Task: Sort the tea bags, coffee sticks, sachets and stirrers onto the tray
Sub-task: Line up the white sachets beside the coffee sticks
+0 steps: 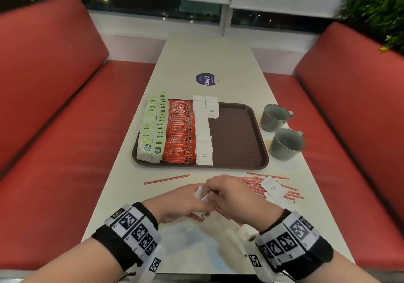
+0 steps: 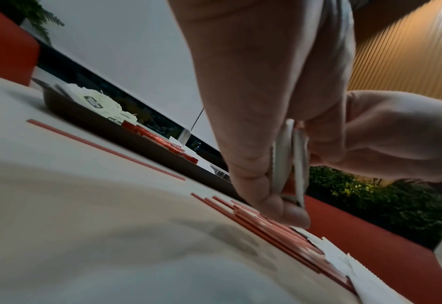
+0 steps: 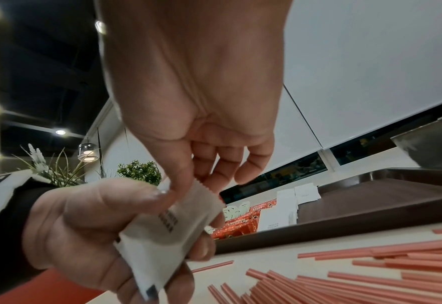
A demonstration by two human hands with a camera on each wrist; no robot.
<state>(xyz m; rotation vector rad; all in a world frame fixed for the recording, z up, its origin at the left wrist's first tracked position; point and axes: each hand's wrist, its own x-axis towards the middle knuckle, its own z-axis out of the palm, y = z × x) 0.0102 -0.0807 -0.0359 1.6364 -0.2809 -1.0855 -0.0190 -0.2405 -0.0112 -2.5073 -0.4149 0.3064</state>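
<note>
Booth table (image 1: 196, 59), pale top, red benches either side. Held sachets (image 1: 202, 197) sit low centre of the head view, a small stack of white packets: left hand (image 1: 181, 204) is curled round them, right hand (image 1: 231, 192) pinches the top edge of the stack (squaring them up, I'd judge). Above them the brown tray (image 1: 240, 134) fills mid-frame: tea bags (image 1: 153, 127) in two rows at its left, orange coffee sticks (image 1: 180, 131) next, white sugar sachets (image 1: 203, 127) in one full column w/ a second just begun at the top.

Progress approx. two-thirds by my read. Tea and coffee look done. Left to do: loose sachets (image 1: 273, 189) lower right, and all the red stirrers (image 1: 251, 184) there, plus a lone stirrer (image 1: 167, 179) further left. Right half of tray is bare.

Two grey mugs (image 1: 282, 131) stand right of the tray.
</note>
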